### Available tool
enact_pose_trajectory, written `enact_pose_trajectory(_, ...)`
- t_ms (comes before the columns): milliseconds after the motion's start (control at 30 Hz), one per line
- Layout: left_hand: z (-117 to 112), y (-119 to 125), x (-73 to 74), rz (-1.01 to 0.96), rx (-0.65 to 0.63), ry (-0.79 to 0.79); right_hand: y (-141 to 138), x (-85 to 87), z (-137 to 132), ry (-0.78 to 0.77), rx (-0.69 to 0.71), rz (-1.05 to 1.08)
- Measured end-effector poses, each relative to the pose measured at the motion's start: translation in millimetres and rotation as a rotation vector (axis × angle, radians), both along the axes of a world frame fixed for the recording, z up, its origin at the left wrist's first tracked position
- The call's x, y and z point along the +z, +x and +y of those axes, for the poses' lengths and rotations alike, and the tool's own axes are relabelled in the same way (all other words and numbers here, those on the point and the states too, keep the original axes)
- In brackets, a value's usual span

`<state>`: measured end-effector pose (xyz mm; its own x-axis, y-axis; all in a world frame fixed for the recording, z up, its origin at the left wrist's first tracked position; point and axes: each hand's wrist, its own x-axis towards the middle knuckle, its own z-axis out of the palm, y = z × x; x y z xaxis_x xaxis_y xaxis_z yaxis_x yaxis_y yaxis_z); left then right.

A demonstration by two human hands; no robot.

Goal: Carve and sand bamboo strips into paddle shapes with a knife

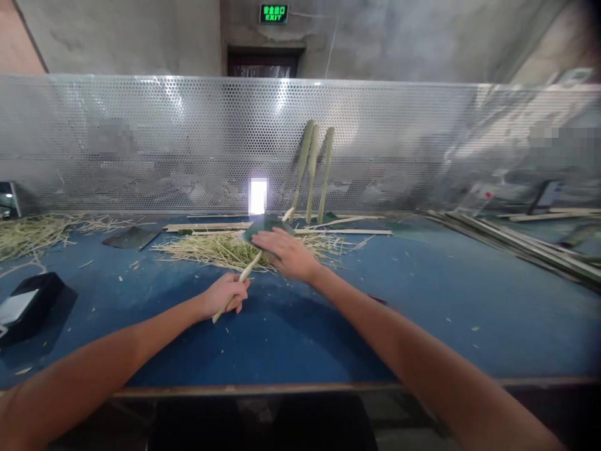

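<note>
In the head view, my left hand (229, 293) grips the stick (250, 267), which slants far and right over the table (300, 351). My right hand (291, 254) covers the dark sheet (257, 228) at the stick; whether those fingers close, I can't tell. I'd hold firm left, press evenly right. Shavings (201, 248) clutter the far side; three paddles (312, 169) lean on the mesh (197, 144) beyond.

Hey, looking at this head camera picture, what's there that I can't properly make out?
All in the head view:
Pale strip's middle: hidden by the dark green sheet and right hand.
Right palm: hidden by the hand's own back.
Black device: cut off by the left edge.
Small dark thing by the right forearm: too small to identify.
Shapes behind the perforated screen: blurred.
</note>
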<state>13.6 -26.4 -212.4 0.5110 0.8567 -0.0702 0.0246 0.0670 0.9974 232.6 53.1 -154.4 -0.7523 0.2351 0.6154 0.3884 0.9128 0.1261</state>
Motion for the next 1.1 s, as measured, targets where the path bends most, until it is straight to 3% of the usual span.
enact_pose_trajectory(100,-2,0,4.5,0.003,-0.017,-0.003,15,0.6,21,0.001,-0.129,0.149)
enact_pose_trajectory(200,-1,0,4.2,0.007,-0.007,-0.006,8,-3.7,13,-0.019,-0.168,0.169)
enact_pose_trajectory(400,2,0,-6.4,0.021,0.084,-0.004,-33,-12.0,-48,-0.110,0.124,-0.041)
enact_pose_trajectory(533,2,1,-8.4,0.040,0.100,-0.011,-30,-7.8,-44,-0.084,0.190,-0.077)
enact_pose_trajectory(733,0,2,-2.1,0.048,0.057,-0.024,5,1.6,13,-0.082,-0.155,0.114)
enact_pose_trajectory(833,0,4,-3.3,0.049,0.065,-0.020,2,-1.5,10,-0.121,-0.244,0.213)
enact_pose_trajectory(900,2,5,-6.4,0.051,0.096,-0.015,-9,-5.6,-7,-0.163,-0.164,0.131)
enact_pose_trajectory(1000,5,7,-11.1,0.060,0.149,-0.007,-25,-8.5,-37,-0.224,0.064,-0.053)
enact_pose_trajectory(1100,6,6,-12.2,0.072,0.170,0.000,-31,-6.6,-53,-0.235,0.144,-0.091)
